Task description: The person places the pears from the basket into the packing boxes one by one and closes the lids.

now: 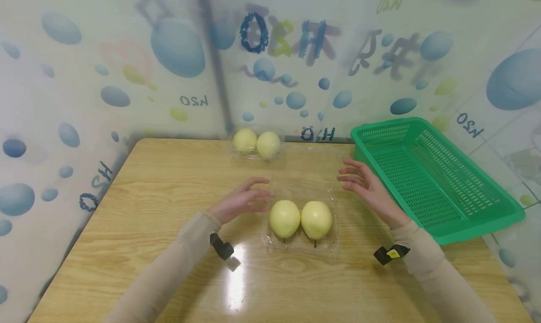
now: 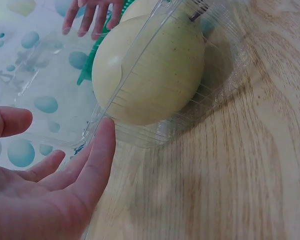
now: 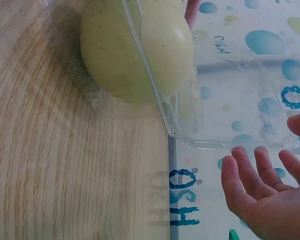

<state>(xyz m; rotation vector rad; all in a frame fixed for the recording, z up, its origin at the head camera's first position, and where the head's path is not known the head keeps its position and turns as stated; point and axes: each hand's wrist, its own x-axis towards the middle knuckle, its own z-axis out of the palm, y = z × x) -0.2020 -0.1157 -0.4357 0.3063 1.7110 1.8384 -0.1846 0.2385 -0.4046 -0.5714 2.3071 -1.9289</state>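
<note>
In the head view, two pale yellow pears (image 1: 285, 219) lie side by side in a clear plastic clamshell box (image 1: 301, 246) on the table. Its clear lid (image 3: 210, 144) stands raised on the far side. My left hand (image 1: 243, 201) is at the box's left side, fingers extended. In the left wrist view, one fingertip (image 2: 107, 126) is close to the rim; whether it touches, I cannot tell. My right hand (image 1: 365, 187) has loosely bent fingers by the lid's right edge. The right wrist view shows its fingertips at that edge, and contact is unclear.
A second clear box holding two pears (image 1: 268, 144) sits at the table's back edge by the patterned wall covering (image 1: 262, 97). On the right, a green plastic basket (image 1: 427, 210) overlaps the wooden table's (image 1: 177, 173) edge.
</note>
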